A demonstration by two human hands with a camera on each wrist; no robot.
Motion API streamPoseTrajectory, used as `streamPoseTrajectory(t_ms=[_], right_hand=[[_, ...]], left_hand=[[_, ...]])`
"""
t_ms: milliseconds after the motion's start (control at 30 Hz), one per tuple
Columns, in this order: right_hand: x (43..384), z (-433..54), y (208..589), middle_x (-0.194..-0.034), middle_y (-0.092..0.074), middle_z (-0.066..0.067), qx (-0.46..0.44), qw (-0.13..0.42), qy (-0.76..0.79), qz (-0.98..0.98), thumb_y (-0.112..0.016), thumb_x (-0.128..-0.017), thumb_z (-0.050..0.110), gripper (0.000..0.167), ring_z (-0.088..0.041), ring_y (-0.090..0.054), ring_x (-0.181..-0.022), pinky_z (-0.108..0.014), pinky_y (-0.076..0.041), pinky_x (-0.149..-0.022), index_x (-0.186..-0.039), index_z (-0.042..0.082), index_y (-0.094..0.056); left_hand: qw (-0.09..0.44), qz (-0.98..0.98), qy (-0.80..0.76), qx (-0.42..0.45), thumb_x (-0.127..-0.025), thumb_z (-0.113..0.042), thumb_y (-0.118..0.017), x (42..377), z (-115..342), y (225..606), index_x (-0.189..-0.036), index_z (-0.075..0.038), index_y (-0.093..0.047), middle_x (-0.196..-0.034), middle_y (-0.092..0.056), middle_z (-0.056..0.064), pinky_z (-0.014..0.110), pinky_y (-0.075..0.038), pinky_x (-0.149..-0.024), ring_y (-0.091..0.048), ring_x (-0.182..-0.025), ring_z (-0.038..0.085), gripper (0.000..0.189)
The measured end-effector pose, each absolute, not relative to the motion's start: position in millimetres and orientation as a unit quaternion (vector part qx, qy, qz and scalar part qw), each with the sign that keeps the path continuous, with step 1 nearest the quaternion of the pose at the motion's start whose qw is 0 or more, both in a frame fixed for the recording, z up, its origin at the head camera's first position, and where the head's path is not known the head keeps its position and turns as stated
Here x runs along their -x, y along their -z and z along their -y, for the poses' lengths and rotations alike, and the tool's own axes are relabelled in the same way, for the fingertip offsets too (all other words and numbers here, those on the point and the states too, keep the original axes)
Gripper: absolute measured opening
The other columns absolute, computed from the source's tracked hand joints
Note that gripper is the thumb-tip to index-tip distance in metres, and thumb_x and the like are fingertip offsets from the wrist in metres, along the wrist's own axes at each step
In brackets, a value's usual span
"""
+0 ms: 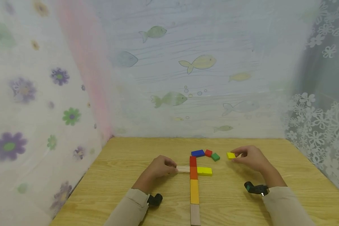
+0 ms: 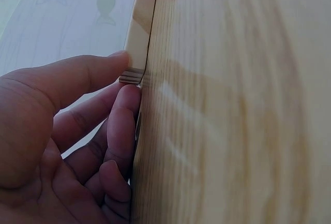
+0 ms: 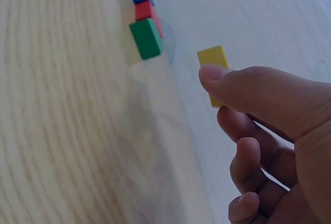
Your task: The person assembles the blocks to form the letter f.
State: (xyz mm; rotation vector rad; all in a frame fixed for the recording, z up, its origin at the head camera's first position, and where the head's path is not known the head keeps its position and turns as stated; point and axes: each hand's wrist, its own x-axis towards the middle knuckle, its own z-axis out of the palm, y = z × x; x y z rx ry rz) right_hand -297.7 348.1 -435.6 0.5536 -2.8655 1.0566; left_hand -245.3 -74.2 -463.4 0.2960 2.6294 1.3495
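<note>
My right hand (image 1: 251, 158) pinches a small yellow block (image 3: 216, 58) between thumb and fingers, above the tabletop at the right. With thumb and fingertips, my left hand (image 1: 159, 167) grips the outer end of a plain wooden block (image 1: 183, 169) lying on the table. That block's inner end meets a column of blocks: red (image 1: 193, 161), orange-red (image 1: 193, 173), orange (image 1: 194, 191) and plain wood (image 1: 195, 214). Opposite it, a bright yellow block (image 1: 204, 171) extends rightward from the column. At the column's top, a blue block (image 1: 198, 153), a red block (image 1: 208, 153) and a green block (image 1: 215, 157) curve rightward.
The wood-grain table (image 1: 124, 153) reaches back to a pale sheet (image 1: 169, 75) with fish drawings. Flower-patterned hangings (image 1: 70, 116) enclose the left side, and a lace-like floral one (image 1: 316, 122) the right. A black wrist device (image 1: 155, 200) sits at each cuff.
</note>
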Motion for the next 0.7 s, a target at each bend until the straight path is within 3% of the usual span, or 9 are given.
streamPoseTrajectory(t_ms=[233, 700], right_hand=[[298.0, -335.9, 444.0, -0.104, -0.073, -0.003, -0.162, 0.016, -0.34, 0.926, -0.084, -0.087, 0.031, 0.042, -0.018, -0.062, -0.086, -0.033, -0.052, -0.07, -0.123, 0.011, -0.077], [291.7, -318.3, 448.6, -0.101, -0.073, -0.004, -0.144, -0.016, -0.349, 0.926, -0.086, -0.085, 0.026, 0.04, -0.019, -0.066, -0.089, -0.032, -0.054, -0.074, -0.121, 0.01, -0.078]], left_hand=[[0.085, -0.887, -0.444, -0.097, -0.09, -0.029, -0.082, 245.4, 74.3, 462.9, -0.111, -0.017, -0.079, -0.113, -0.073, 0.001, 0.041, -0.058, -0.086, -0.065, -0.104, 0.021, 0.025], [0.093, -0.881, -0.455, -0.094, -0.09, -0.027, -0.082, 246.4, 73.7, 463.2, -0.113, -0.014, -0.079, -0.112, -0.073, 0.003, 0.037, -0.06, -0.081, -0.068, -0.095, 0.018, 0.026]])
